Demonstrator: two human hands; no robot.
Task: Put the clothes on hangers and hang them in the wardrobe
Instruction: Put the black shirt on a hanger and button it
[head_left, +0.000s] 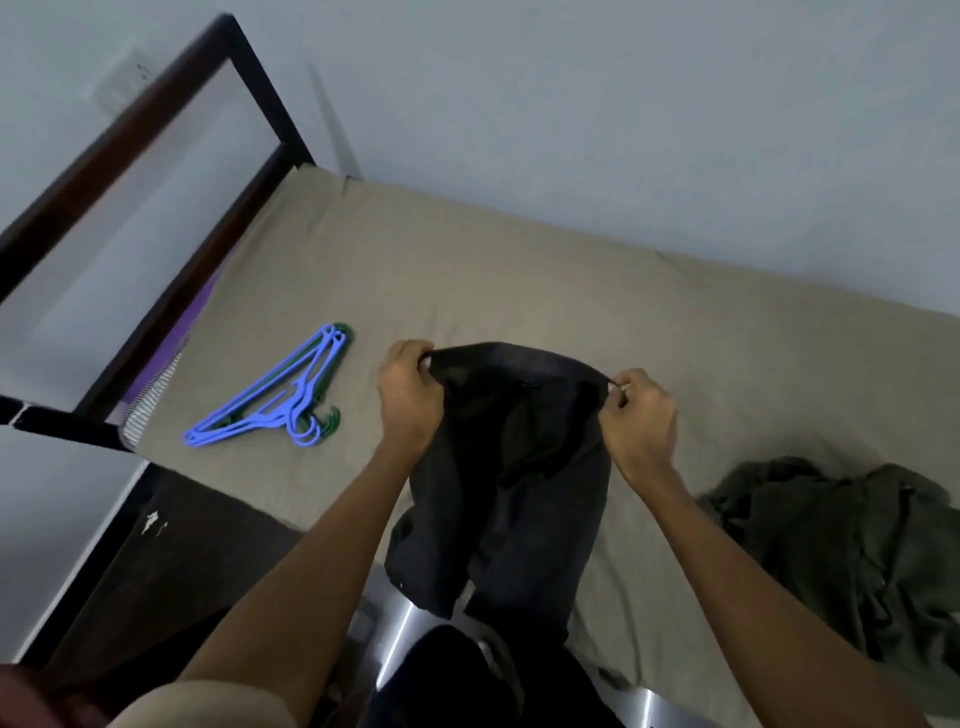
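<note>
Both hands grip dark trousers waistband; legs hang toward person

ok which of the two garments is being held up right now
The black garment, gripped at its top edge by the left hand and right hand. The dark green one lies crumpled on the bed, untouched.

A tan-sheeted bed with dark frame against a pale wall.
</note>
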